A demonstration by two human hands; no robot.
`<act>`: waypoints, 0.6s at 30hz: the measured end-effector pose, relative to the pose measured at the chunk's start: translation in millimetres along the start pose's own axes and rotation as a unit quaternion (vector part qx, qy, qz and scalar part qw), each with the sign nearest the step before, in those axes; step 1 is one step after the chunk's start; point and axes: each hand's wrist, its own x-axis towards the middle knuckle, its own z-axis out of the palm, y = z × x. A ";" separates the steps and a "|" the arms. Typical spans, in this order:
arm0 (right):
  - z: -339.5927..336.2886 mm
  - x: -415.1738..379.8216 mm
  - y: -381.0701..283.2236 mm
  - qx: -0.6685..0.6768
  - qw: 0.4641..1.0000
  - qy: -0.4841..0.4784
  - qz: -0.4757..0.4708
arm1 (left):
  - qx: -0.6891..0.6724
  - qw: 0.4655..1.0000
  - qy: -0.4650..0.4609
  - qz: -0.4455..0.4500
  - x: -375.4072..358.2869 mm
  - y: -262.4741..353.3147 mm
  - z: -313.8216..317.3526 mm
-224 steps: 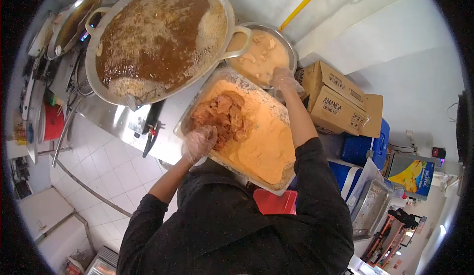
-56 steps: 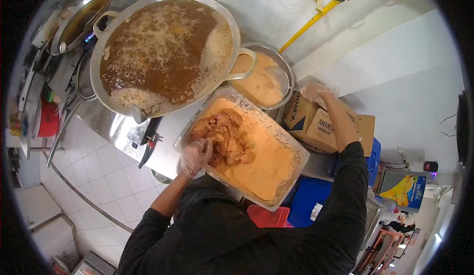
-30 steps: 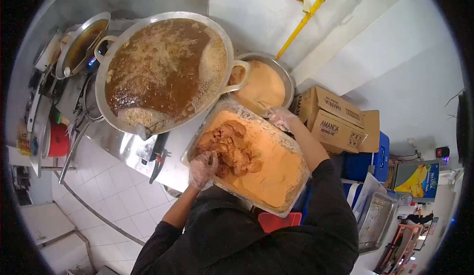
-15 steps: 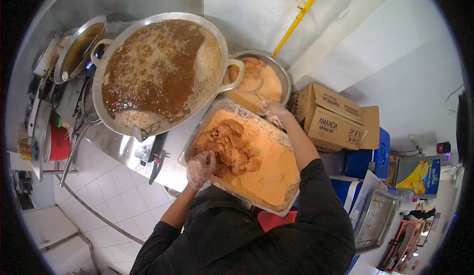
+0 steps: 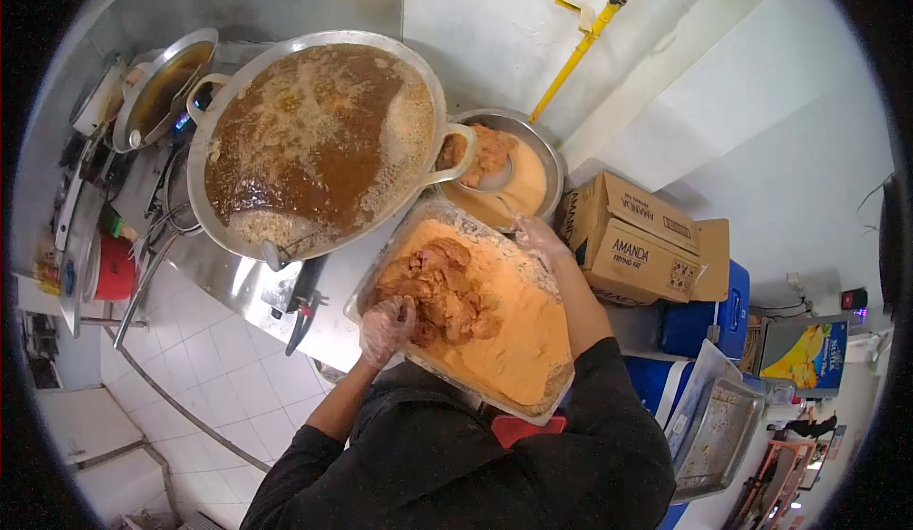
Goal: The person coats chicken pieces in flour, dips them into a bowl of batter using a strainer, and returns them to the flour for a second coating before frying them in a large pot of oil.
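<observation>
My left hand (image 5: 387, 331), in a clear plastic glove, is at the left edge of a tray (image 5: 533, 410) of orange flour, its fingers curled beside a pile of coated pieces (image 5: 439, 292). What it may hold is hidden. Beyond the tray's far edge, my right hand (image 5: 539, 238), also gloved, has its fingers closed around the handle of a ladle (image 5: 496, 178). The ladle's round head rests in a metal bowl (image 5: 552, 164) of orange batter, next to battered pieces (image 5: 487, 152).
A large two-handled pan (image 5: 314, 140) of bubbling oil stands at the left, its right handle reaching over the bowl. A cardboard box (image 5: 637, 240), a blue cooler (image 5: 706, 311) and a metal tray (image 5: 720, 435) are at the right. A hose (image 5: 190, 416) crosses the lower left.
The ladle's head now shows near the battered pieces, where before it was not clearly visible. My right hand has shifted slightly right and down. My left hand has barely moved.
</observation>
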 end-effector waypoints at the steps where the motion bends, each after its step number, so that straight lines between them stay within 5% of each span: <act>1: 2.8 -8.2 -3.4 0.009 1.000 0.020 0.019 | -0.001 1.000 0.005 0.002 1.4 1.0 -1.5; 3: 9.2 -34.3 -16.6 0.028 0.996 0.064 0.059 | -0.038 0.999 -0.015 -0.036 3.1 3.7 -0.6; 6: 1.1 -49.2 -1.1 0.063 0.997 0.035 0.029 | -0.028 0.998 -0.029 0.050 -0.7 -6.3 0.4; 10: -6.7 -56.3 26.4 0.108 0.992 0.057 -0.021 | -0.023 0.999 -0.024 -0.011 -7.0 -7.1 9.2; 12: -6.5 -83.3 4.2 0.149 0.987 0.022 -0.057 | -0.048 0.998 -0.016 -0.033 -2.0 -0.4 4.8; 18: -5.3 -149.3 -91.9 0.093 0.983 0.115 -0.105 | -0.095 0.994 -0.006 -0.044 3.2 4.3 -4.4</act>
